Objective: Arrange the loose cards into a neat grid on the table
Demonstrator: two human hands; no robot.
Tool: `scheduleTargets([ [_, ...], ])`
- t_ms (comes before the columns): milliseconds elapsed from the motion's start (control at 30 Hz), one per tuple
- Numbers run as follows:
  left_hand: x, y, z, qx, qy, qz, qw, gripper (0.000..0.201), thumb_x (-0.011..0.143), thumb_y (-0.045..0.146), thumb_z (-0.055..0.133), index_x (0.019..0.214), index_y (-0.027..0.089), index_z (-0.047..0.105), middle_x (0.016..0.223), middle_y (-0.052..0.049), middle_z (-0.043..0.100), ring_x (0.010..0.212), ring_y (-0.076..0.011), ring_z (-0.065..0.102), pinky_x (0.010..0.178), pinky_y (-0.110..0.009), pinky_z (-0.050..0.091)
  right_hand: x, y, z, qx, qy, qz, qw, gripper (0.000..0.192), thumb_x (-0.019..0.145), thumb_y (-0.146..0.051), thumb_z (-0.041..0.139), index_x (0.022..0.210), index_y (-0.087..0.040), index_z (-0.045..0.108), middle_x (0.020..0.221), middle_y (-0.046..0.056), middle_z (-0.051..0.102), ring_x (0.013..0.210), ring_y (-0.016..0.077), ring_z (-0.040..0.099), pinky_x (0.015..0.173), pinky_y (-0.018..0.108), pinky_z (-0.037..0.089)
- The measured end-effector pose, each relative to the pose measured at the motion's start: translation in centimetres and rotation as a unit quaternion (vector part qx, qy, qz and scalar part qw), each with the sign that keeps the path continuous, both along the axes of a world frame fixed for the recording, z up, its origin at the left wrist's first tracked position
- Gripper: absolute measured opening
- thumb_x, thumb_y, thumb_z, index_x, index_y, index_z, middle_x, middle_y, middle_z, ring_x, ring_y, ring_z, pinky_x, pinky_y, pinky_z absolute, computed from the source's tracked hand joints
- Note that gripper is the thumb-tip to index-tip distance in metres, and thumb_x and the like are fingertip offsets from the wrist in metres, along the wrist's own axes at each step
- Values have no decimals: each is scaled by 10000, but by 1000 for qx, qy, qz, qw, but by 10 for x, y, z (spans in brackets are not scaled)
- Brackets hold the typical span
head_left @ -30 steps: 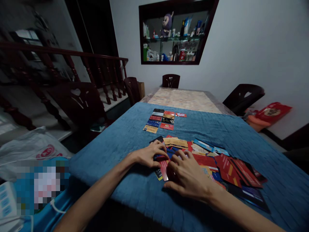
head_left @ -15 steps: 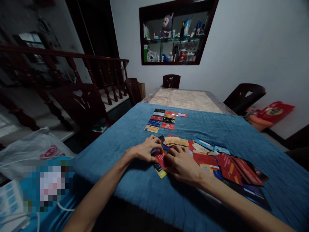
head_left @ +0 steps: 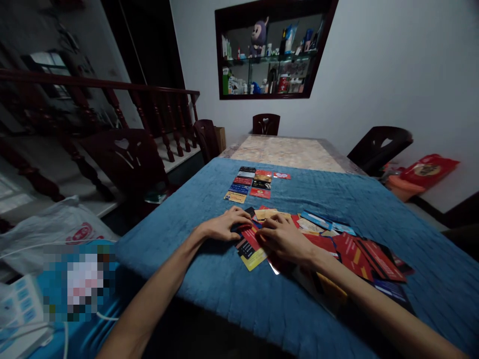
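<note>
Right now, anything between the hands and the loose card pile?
Nothing visible. The left hand and right hand both rest directly on the card pile on the blue cloth. The sorted cards lie farther back, apart.

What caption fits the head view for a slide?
Both hands, left hand and right hand, rest on scattered cards on a blue cloth.

Both forearms bare to the bottom edge of the view, no sleeves, cuffs or gloves showing. Left hand [head_left: 220, 228] and right hand [head_left: 286, 239], the two just beside each other at the near end of the blue tablecloth [head_left: 209, 199]: no rings, no watch, no bands at either wrist as far as the dim light shows. Slim wrists, long fingers, nails short and unpainted where visible.
</note>
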State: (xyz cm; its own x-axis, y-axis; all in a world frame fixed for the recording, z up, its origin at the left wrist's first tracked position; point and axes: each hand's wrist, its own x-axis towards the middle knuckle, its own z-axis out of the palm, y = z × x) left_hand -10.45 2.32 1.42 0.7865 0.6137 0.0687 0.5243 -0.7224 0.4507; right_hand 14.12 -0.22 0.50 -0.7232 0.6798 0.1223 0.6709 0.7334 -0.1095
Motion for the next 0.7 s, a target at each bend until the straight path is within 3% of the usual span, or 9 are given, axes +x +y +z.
scheduleTargets([
  [133,0,0,0,-16,19,9,1000,532,764,189,679,1288,222,593,1324,-81,549,1241,-279,395,1120,-493,307,3,6,-3,30,11,-9,999,271,949,-265,483,1092,-290,712,1126,100,650,1107,279,443,930,451,333],
  [267,-1,1,-1,-11,33,36,999,472,780,259,703,1246,246,625,1260,-77,565,1171,-286,420,1065,-511,345,3,4,0,45,22,-16,999,326,968,-367,452,1175,-243,671,1152,122,634,1090,276,443,909,441,356],
  [467,-5,3,-2,-16,16,30,999,449,783,249,705,1226,240,632,1302,-74,536,1201,-276,411,1078,-483,340,-5,-6,6,42,6,-8,999,435,877,-509,595,1166,-191,663,1168,127,627,1096,304,455,935,472,327],
  [700,-6,3,-1,-9,15,23,1000,401,789,288,705,1182,230,649,1235,-75,582,1159,-269,444,1058,-452,356,-4,-5,1,15,11,7,1000,340,877,-469,615,1098,-225,697,1143,95,658,1117,306,457,933,466,324],
])
